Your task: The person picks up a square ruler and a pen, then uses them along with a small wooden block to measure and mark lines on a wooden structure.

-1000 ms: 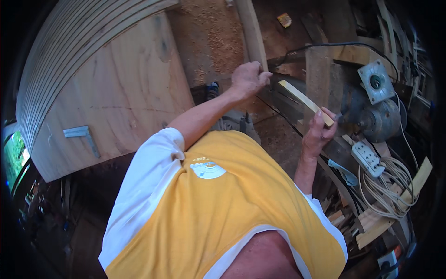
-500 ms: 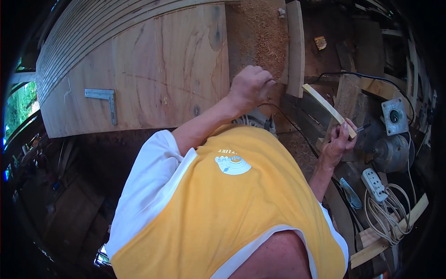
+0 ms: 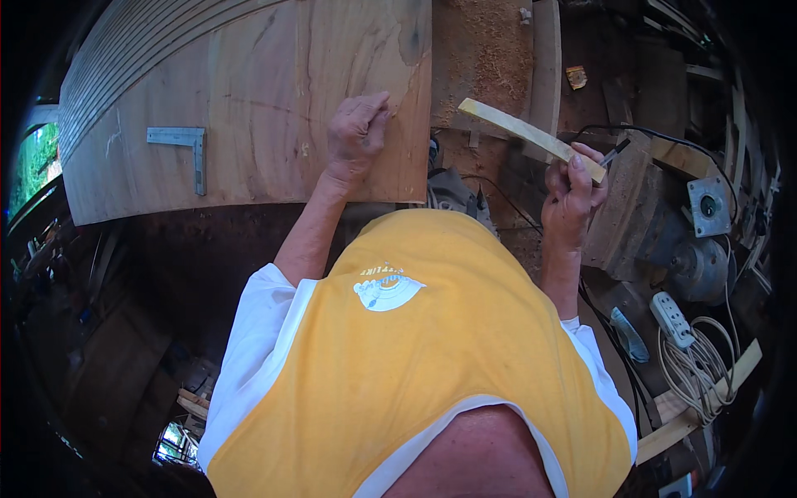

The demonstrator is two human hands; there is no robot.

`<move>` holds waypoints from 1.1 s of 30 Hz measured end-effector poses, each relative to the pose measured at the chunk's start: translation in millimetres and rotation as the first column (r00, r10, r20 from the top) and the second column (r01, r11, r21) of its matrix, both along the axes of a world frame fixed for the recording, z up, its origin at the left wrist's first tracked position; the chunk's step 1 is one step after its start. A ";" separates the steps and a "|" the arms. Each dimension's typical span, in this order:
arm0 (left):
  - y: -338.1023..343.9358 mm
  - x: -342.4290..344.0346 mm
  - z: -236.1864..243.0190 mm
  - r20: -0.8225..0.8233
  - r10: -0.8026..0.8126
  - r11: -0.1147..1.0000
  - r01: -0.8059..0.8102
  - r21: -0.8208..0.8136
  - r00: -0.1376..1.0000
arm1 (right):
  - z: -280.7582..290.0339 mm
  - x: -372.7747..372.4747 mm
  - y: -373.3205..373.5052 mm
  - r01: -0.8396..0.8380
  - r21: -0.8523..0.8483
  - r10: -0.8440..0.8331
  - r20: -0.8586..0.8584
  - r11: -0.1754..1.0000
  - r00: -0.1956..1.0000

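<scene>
My left hand point(image 3: 359, 137) is closed, its fingers curled over the broad wooden board point(image 3: 257, 141) near the board's right edge. Whatever may be inside its fingers is hidden. My right hand point(image 3: 573, 191) grips one end of a thin, pale wooden strip point(image 3: 523, 130). The strip slants up to the left, its far end close to the board's right edge. A pen point(image 3: 614, 152) with a dark end also sticks out from between the right fingers. Farther left, a metal try square point(image 3: 198, 149) lies flat on the board.
Sawdust point(image 3: 498, 54) covers the surface beyond the board, beside an upright plank point(image 3: 544, 75). To the right are a motor point(image 3: 697, 270), a white power strip point(image 3: 671, 319) and a coiled cable point(image 3: 697, 373). A black cord point(image 3: 664, 133) runs past the timber.
My left hand has moved left onto the board. The right hand has brought the wooden strip and the pen up and to the left, toward the board.
</scene>
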State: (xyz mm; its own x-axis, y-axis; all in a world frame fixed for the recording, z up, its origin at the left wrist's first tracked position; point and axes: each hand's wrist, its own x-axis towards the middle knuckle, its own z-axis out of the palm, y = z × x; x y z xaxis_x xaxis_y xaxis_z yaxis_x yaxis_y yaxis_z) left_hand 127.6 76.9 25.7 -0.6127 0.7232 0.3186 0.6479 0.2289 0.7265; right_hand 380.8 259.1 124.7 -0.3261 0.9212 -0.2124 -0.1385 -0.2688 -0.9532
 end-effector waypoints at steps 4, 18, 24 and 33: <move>-12.8 -1.0 -3.3 0.407 0.128 0.977 -0.185 0.105 0.904 | 3.2 -20.7 -23.0 -0.057 0.001 0.057 0.064 0.998 0.996; 4.4 53.1 28.6 -0.188 -0.267 0.963 0.257 -0.079 0.945 | -32.1 -38.2 -45.3 -0.279 -0.056 0.282 0.041 0.959 0.959; 10.2 50.8 17.9 -0.107 -0.292 0.956 0.289 -0.036 0.950 | -39.9 -33.6 -49.3 -0.235 -0.108 0.239 0.019 0.966 0.971; 16.8 47.3 24.7 -0.081 -0.298 0.954 0.300 0.004 0.951 | -37.0 -29.4 -48.6 -0.204 -0.121 0.209 0.031 0.972 0.977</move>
State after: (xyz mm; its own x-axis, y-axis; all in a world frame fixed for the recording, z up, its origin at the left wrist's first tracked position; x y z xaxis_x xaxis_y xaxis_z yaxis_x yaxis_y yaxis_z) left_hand 174.9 93.7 50.4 -0.3419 0.8636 0.3705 0.7399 0.0044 0.6726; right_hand 351.4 210.5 87.7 -0.4947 0.8031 -0.3321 -0.0282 -0.3968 -0.9175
